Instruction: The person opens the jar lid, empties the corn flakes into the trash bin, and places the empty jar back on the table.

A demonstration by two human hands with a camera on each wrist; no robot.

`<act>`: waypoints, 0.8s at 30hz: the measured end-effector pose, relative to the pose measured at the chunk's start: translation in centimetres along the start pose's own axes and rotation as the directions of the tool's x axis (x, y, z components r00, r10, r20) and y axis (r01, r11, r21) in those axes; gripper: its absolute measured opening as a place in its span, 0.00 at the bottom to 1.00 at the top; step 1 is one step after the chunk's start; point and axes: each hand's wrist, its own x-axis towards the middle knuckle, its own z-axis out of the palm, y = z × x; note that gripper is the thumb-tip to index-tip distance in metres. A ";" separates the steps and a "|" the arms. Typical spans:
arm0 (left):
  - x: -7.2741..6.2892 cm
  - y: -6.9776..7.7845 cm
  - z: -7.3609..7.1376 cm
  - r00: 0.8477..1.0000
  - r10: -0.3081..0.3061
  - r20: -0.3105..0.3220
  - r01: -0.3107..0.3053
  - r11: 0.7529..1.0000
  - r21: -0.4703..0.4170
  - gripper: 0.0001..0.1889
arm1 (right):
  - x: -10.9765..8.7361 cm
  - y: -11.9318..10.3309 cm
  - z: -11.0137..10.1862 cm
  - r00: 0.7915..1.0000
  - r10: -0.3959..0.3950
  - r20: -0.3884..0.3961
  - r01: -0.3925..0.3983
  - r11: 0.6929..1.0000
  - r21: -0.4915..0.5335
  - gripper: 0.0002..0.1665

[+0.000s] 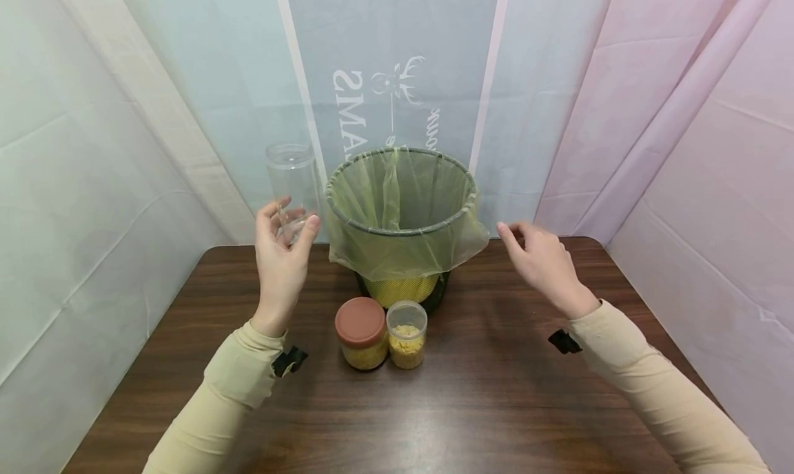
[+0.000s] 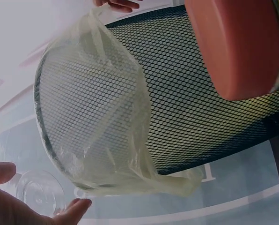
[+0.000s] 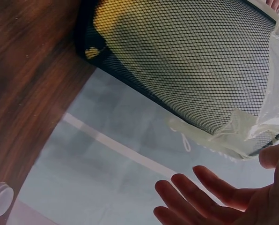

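Observation:
A tall clear jar (image 1: pixel 293 178) stands upright in my left hand (image 1: pixel 282 253), whose fingers and thumb grip its lower part. This is left of a mesh wastebasket (image 1: pixel 403 231) lined with a thin pale-yellow bag (image 1: pixel 409 257). In the left wrist view the jar's round base (image 2: pixel 40 193) shows between thumb and fingers. My right hand (image 1: pixel 546 264) hovers right of the basket, holding nothing. Its fingers (image 3: pixel 186 194) are spread and lightly bent below the bag's edge in the right wrist view.
In front of the basket stand a jar with a reddish-brown lid (image 1: pixel 361 322) and a small clear cup (image 1: pixel 406 339) of yellow crumbs, side by side on the dark wooden table (image 1: pixel 397 419). A small whitish round lid (image 3: pixel 1 199) lies near the table edge. Curtains surround the table.

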 end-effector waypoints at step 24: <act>-1.8 0.4 -0.9 0.997 -0.070 -0.035 0.073 0.992 0.102 0.25 | -1.0 2.1 2.0 0.979 -0.074 0.192 0.069 0.997 0.035 0.42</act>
